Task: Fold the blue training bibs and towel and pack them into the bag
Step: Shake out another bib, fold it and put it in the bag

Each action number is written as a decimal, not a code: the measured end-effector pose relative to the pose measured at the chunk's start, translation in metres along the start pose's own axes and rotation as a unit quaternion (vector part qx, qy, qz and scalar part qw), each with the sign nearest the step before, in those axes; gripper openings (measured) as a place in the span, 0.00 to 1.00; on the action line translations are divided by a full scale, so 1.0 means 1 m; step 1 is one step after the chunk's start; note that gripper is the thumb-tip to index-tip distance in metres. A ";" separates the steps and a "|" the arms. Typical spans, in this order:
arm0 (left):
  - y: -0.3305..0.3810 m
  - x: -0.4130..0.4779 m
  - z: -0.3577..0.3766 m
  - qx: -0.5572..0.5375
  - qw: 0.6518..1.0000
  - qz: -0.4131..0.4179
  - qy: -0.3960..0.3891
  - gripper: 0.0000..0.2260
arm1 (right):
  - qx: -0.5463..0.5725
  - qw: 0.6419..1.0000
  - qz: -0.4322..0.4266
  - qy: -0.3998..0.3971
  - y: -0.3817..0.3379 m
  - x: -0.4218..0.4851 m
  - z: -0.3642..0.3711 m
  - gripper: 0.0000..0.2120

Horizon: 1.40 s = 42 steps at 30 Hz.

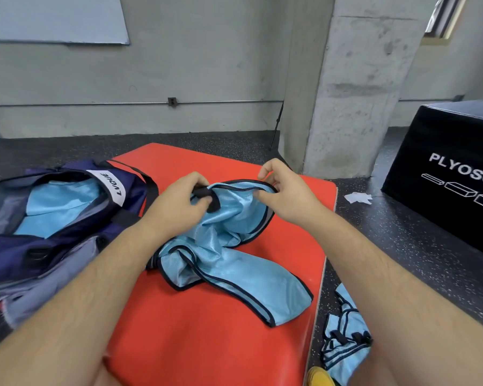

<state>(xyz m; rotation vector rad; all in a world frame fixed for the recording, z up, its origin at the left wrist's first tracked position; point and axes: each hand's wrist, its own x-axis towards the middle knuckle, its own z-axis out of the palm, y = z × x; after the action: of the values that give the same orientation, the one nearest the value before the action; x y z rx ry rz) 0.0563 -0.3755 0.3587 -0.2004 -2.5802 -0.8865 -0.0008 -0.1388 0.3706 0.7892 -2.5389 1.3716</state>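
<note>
Pinching glossy mesh bib point(229, 263), both hands point(179, 201).

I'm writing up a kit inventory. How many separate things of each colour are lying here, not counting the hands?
Navy fabric duffel bag: 1
Red padded mat: 1
Light blue mesh cloth: 3 (bib on the mat, piece in the bag, heap beside the mat)
Black plyo box: 1
White crumpled scrap: 1
Yellow object, cut off: 1
Total: 8

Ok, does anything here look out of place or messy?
Yes: a crumpled white scrap lies on the floor beside the black box, and a heap of blue bibs sits off the red mat, on the floor.
</note>
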 end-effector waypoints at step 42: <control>0.034 0.001 -0.016 -0.033 0.996 0.031 -0.072 0.09 | -0.020 0.998 -0.048 -0.030 -0.024 0.000 0.017 0.04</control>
<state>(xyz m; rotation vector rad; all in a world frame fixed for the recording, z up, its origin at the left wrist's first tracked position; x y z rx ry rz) 0.0693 -0.3582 0.3899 -0.3731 -2.6615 -0.9693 0.0130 -0.1630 0.3786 0.9453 -2.5269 1.2830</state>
